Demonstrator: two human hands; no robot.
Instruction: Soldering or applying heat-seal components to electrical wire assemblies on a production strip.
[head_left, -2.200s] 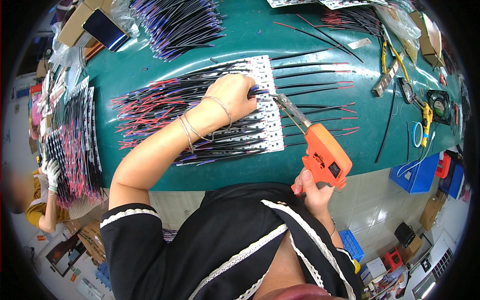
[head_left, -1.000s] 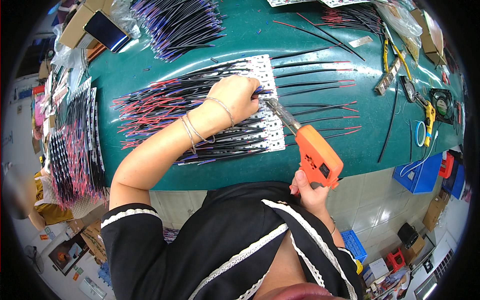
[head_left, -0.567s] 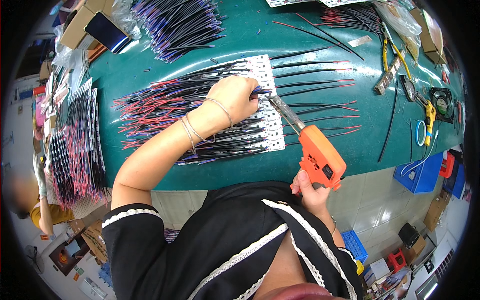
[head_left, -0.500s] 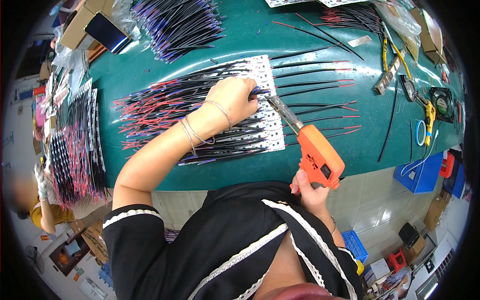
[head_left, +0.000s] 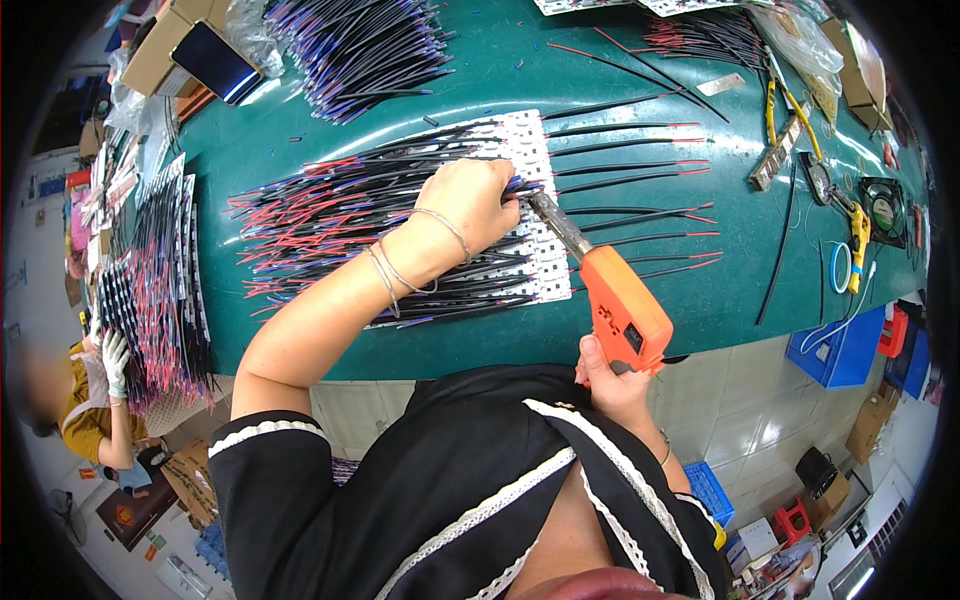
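Note:
A white circuit-board panel (head_left: 530, 130) lies on the green table, with rows of black wires (head_left: 350, 220) with red and blue ends along it. My left hand (head_left: 470, 205) is closed over the panel, pinching a black wire with a blue end; its fingertips are partly hidden. In my right hand (head_left: 610, 385) is an orange soldering gun (head_left: 625, 305), gripped by its handle. Its metal barrel points up and left, and the tip is close beside my left fingertips at the panel; whether it touches cannot be made out.
A bundle of wires (head_left: 355, 55) lies at the far left; wired panels (head_left: 165, 270) are stacked at the left edge. A phone (head_left: 215, 62) leans on a box. Yellow-handled pliers (head_left: 770, 110), a small fan (head_left: 884, 208) and loose wires lie right. A gloved co-worker's hand (head_left: 115, 360) touches the left stack.
The soldering gun's body has shifted slightly left and down, with its tip still near the panel. My left hand has moved slightly right. The co-worker's gloved hand has come to the left stack.

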